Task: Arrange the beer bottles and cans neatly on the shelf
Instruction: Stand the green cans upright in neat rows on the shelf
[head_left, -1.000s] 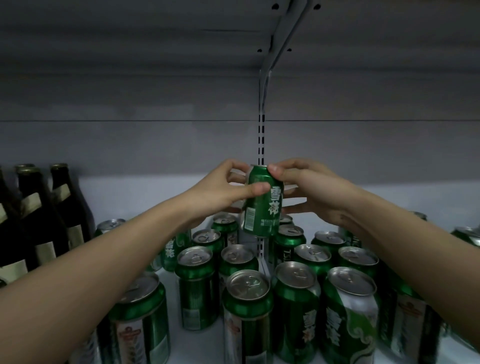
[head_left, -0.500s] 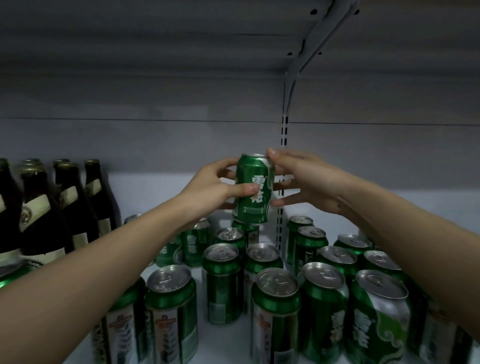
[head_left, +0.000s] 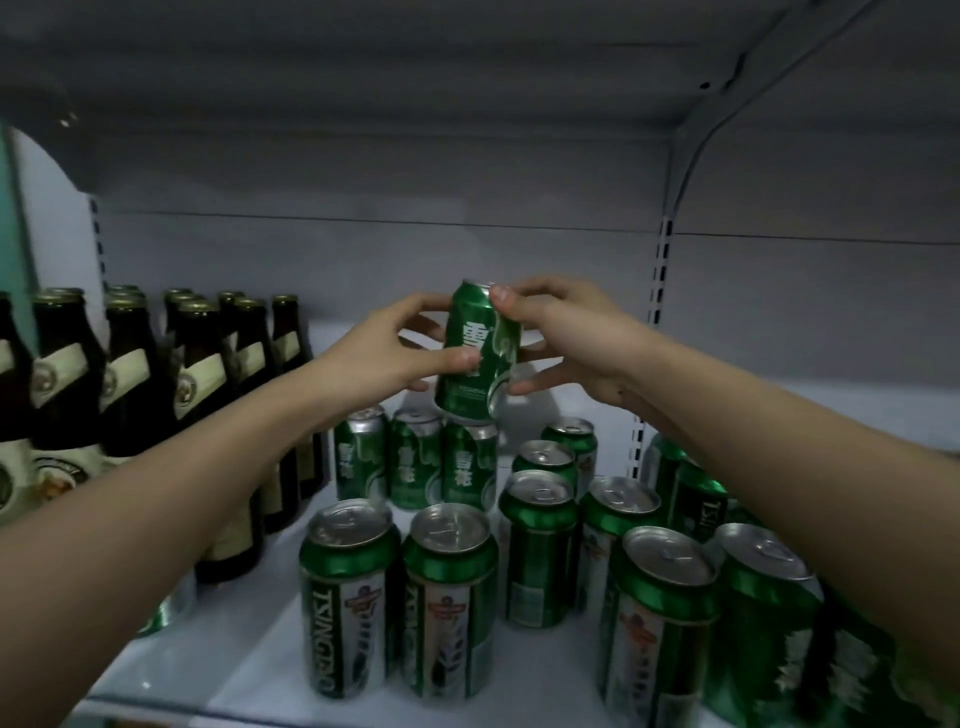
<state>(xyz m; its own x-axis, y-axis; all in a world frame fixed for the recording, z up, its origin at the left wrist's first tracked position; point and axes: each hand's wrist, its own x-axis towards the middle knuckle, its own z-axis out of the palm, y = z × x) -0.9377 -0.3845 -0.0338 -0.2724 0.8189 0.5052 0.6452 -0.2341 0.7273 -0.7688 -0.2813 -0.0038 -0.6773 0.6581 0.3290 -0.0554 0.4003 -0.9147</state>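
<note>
I hold one green can (head_left: 475, 353) between my two hands, in the air above the white shelf (head_left: 249, 654). My left hand (head_left: 387, 353) takes it from the 9 o'clock side: the thumb lies across the front of the can and the other fingers curl behind it. My right hand (head_left: 563, 338) takes it from the 3 o'clock side, with the thumb on the upper rim and one finger under the lower edge. So both grips are closed around this same can, and it is a little tilted, its top leaning to 1 o'clock. Directly below it, at 6 o'clock, a row of three small green cans (head_left: 415, 457) stands at the back of the shelf; the bottom of the held can is just above the right one, and I cannot tell if they touch. Taller green cans (head_left: 449, 597) stand nearer to me. At 9 o'clock the dark bottles (head_left: 135, 374) stand in rows.
</note>
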